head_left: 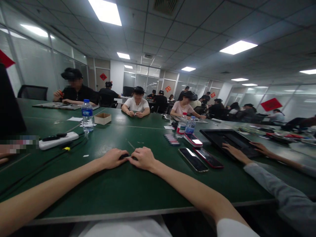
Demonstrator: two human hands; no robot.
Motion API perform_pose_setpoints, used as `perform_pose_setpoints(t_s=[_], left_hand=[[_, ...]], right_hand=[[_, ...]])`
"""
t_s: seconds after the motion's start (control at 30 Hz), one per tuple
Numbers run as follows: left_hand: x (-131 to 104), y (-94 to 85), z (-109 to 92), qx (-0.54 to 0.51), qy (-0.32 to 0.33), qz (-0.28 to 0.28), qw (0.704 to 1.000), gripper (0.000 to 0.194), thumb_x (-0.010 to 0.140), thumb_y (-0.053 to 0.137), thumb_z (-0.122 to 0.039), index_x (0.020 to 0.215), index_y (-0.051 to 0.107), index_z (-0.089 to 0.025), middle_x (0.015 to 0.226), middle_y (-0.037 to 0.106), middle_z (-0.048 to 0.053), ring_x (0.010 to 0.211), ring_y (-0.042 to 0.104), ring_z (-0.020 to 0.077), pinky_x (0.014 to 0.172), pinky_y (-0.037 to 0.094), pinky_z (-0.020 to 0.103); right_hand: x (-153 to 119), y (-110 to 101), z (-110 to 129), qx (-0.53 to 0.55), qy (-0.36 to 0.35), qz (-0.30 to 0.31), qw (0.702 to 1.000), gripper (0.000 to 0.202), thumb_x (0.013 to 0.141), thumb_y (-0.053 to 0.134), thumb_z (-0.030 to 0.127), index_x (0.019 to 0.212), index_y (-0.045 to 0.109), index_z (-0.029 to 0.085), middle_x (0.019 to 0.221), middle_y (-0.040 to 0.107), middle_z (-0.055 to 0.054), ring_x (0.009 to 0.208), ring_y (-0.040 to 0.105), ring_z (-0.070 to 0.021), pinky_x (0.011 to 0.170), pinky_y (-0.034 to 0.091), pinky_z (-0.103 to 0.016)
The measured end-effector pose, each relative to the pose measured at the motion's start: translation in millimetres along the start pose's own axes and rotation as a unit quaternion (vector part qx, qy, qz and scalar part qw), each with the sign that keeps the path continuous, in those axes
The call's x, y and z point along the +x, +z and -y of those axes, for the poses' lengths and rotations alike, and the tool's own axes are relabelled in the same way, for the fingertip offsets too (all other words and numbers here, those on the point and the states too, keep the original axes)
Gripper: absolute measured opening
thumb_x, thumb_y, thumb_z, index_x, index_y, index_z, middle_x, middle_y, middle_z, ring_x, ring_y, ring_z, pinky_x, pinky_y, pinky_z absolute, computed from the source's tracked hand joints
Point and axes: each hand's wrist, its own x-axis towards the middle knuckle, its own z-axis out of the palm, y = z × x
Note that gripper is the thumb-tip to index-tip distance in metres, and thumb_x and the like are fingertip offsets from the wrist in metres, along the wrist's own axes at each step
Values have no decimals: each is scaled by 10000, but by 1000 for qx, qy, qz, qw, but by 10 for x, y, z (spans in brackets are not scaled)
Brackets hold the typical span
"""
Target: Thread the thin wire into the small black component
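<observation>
We log a small dark object (124, 156) nearer us than the open box (105, 120), rightward of it. Our left hand (114, 158) grasps it; our right hand (143, 158) curls at its end, pinch indeterminable. Two-handed hold presumably steadies it. Forearms (66, 182) converge low over the green table (106, 194).

ceiling panels (105, 12) blown out; overall dim; glare on phone screen (194, 160); edges stretched; distance soft
</observation>
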Motion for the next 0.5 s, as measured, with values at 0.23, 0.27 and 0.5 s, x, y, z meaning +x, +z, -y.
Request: perform_pose_setpoints(t_s=[0.23,0.27,0.5], left_hand=[[4,15,9,6,-9,-17,1000,367,920,399,-467,1135,561,-219,915,691,58,780,651,201,681,444,272],[6,8,3,7,-9,-17,1000,367,922,396,-462,1154,542,-218,932,689,59,788,651,204,681,443,274],[10,-17,-25,16,-21,-16,1000,337,920,413,-449,1126,517,-203,890,675,59,764,642,206,644,426,271]], right_hand=[[30,-8,-76,-18,38,36,998,436,939,384,487,832,684,189,817,660,-39,706,564,-120,651,318,-241],[34,-19,-67,-19,42,43,998,446,940,376,494,838,683,187,822,659,-45,708,566,-123,651,321,-241],[49,-95,-33,-17,80,79,994,521,947,321,537,870,691,179,861,665,-65,733,587,-135,675,360,-241]])
